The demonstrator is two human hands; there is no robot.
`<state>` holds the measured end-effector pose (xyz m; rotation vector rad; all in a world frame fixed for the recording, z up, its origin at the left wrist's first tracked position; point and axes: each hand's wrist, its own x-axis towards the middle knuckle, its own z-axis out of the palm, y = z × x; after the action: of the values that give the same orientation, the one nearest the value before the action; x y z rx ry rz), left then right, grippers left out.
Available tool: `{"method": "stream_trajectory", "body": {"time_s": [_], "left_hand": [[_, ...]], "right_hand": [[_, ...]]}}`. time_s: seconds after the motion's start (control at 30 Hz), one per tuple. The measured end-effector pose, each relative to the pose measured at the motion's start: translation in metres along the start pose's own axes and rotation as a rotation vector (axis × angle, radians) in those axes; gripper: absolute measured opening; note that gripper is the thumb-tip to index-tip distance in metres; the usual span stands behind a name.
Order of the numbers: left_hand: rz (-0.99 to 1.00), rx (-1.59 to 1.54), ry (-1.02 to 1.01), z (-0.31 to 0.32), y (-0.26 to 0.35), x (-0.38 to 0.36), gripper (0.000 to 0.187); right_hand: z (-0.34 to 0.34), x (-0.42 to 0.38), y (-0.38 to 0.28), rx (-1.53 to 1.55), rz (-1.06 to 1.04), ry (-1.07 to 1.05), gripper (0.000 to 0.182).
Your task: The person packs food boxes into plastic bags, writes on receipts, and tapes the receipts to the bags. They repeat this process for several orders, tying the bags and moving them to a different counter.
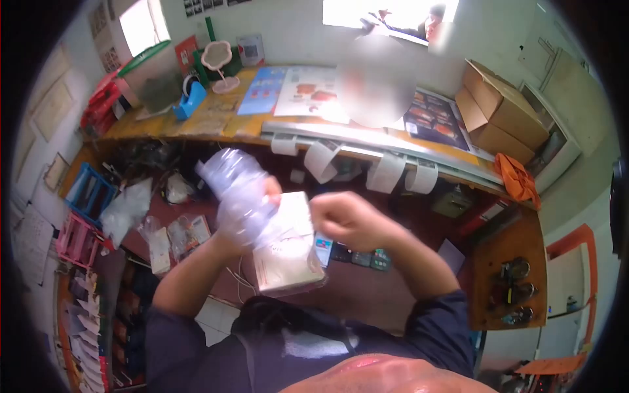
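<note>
In front of my chest is a white box [286, 255] in a clear plastic wrapping that sticks out past its lower right corner. My left hand [271, 190] is closed at the box's left side, largely hidden behind crumpled clear plastic [236, 180] that rises above the wrist. Fingers curled, my right hand [341, 217] is closed beside the box's upper right edge. Whatever it may grip is hidden. Several phones [360, 257] lie on the dark red surface, just right of the box and below my right hand.
A raised wooden shelf [219, 121] crosses the far side, carrying a blue tape dispenser [190, 99], a pink mirror [217, 57] and a cardboard box [501, 108]. Paper rolls [386, 171] hang from its front edge. Plastic-bagged items [157, 245] lie at left. Someone appears outside the window [393, 18].
</note>
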<state>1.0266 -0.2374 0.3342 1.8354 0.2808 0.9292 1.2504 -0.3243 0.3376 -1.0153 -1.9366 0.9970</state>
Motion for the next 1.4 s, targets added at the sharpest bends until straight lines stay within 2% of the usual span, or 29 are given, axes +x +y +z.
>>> {"method": "stream_trajectory", "body": {"time_s": [0.03, 0.1, 0.13, 0.17, 0.2, 0.23, 0.27, 0.3, 0.33, 0.37, 0.4, 0.43, 0.47, 0.53, 0.57, 0.6, 0.67, 0.7, 0.77, 0.83, 0.93, 0.97, 1.0, 1.03, 1.07, 1.13, 1.17, 1.27, 1.4], "left_hand": [[-0.033, -0.009, -0.019, 0.004, 0.007, 0.024, 0.023], [0.863, 0.885, -0.193, 0.018, 0.026, 0.088, 0.015], [1.095, 0.942, -0.123, 0.037, 0.031, 0.119, 0.025], [0.905, 0.626, -0.194, 0.064, 0.048, 0.148, 0.027], [0.937, 0.937, -0.288, 0.071, 0.040, 0.184, 0.036], [0.693, 0.819, -0.118, 0.086, 0.052, 0.199, 0.068], [0.702, 0.967, -0.159, 0.087, 0.038, 0.235, 0.107], [0.356, 0.712, -0.303, 0.079, 0.053, 0.253, 0.123], [0.220, 0.410, -0.243, 0.073, 0.030, 0.289, 0.122], [0.041, 0.283, -0.008, 0.075, 0.022, 0.306, 0.114], [-0.125, 0.158, 0.004, 0.078, 0.028, 0.319, 0.102], [-0.246, 0.035, 0.187, 0.083, 0.005, 0.352, 0.095], [-0.367, -0.092, 0.372, 0.086, -0.033, 0.392, 0.089], [-0.399, -0.080, 0.504, 0.095, -0.086, 0.455, 0.083], [-0.439, -0.068, 0.624, 0.098, -0.098, 0.475, 0.077], [-0.436, -0.066, 0.622, 0.099, -0.101, 0.486, 0.077], [-0.034, -0.702, 0.718, 0.099, -0.111, 0.497, 0.060], [-0.043, -0.695, 0.721, 0.100, -0.100, 0.484, 0.060], [-0.212, 0.097, 0.898, 0.096, -0.060, 0.434, 0.039], [0.037, -0.080, 0.762, 0.068, -0.073, 0.419, 0.027], [0.110, -0.374, 0.191, 0.008, -0.069, 0.357, 0.025], [0.114, -0.454, 0.020, -0.003, -0.048, 0.320, 0.026], [0.111, -0.448, 0.063, -0.013, -0.031, 0.288, 0.026], [0.101, -0.430, 0.003, -0.022, -0.016, 0.256, 0.026], [0.094, -0.415, -0.053, -0.032, -0.002, 0.227, 0.025], [0.070, -0.395, -0.015, -0.056, 0.018, 0.170, 0.026], [0.051, -0.364, -0.032, -0.068, 0.029, 0.142, 0.027], [0.081, -0.283, 0.095, -0.099, 0.065, 0.058, 0.028], [0.022, -0.220, 0.229, -0.150, 0.093, -0.044, 0.028]], "right_hand": [[-0.023, -0.007, -0.005, -0.148, -0.220, 0.144, 0.019], [-0.057, -0.016, -0.050, -0.434, -0.161, 0.312, 0.054], [-0.069, -0.017, -0.044, -0.357, -0.095, 0.300, 0.055], [-0.083, -0.017, -0.032, -0.281, -0.027, 0.288, 0.056], [-0.107, -0.019, 0.004, -0.518, -0.130, 0.332, 0.053], [-0.134, -0.023, 0.033, -0.757, -0.231, 0.375, 0.051], [-0.155, -0.026, 0.030, -1.102, -0.364, 0.559, 0.029], [-0.172, -0.033, 0.025, -1.444, -0.496, 0.743, 0.017], [-0.187, -0.043, 0.022, -0.987, -0.196, 0.831, 0.019], [-0.202, -0.051, 0.020, -0.518, 0.087, 0.868, 0.022], [-0.221, -0.051, 0.019, -0.360, 0.110, 0.983, 0.024], [-0.240, -0.049, 0.018, -0.198, 0.133, 1.090, 0.027], [-0.258, -0.055, 0.019, -0.237, 0.188, 1.045, 0.038], [-0.284, -0.048, 0.029, -0.171, 0.141, 1.071, 0.034], [-0.297, -0.043, 0.034, -0.099, 0.104, 1.105, 0.030], [-0.302, -0.032, 0.038, -0.103, 0.082, 1.157, 0.033], [-0.341, -0.020, 0.070, -0.384, 0.144, 1.073, 0.044], [-0.357, -0.009, 0.085, -0.473, 0.163, 1.044, 0.047], [-0.378, 0.019, 0.109, -0.270, 0.117, 0.973, 0.052], [-0.405, 0.058, 0.155, -0.391, 0.099, 1.136, 0.064], [-0.395, 0.101, 0.165, -0.569, 0.105, 1.227, 0.051], [-0.399, 0.107, 0.160, -0.785, 0.293, 1.007, 0.051], [-0.404, 0.118, 0.158, -0.997, 0.459, 0.766, 0.050], [-0.409, 0.132, 0.163, -1.040, 0.562, 0.739, 0.050], [-0.432, 0.148, 0.192, -1.106, 0.589, 0.694, 0.051], [-0.418, 0.165, 0.198, -1.749, 0.404, 0.721, 0.050], [-0.409, 0.177, 0.168, -1.985, 0.473, 0.500, 0.049], [-0.372, 0.172, 0.113, -1.742, 0.190, 0.815, 0.045], [-0.248, 0.149, 0.007, -0.911, -0.373, 1.067, 0.040]]}}
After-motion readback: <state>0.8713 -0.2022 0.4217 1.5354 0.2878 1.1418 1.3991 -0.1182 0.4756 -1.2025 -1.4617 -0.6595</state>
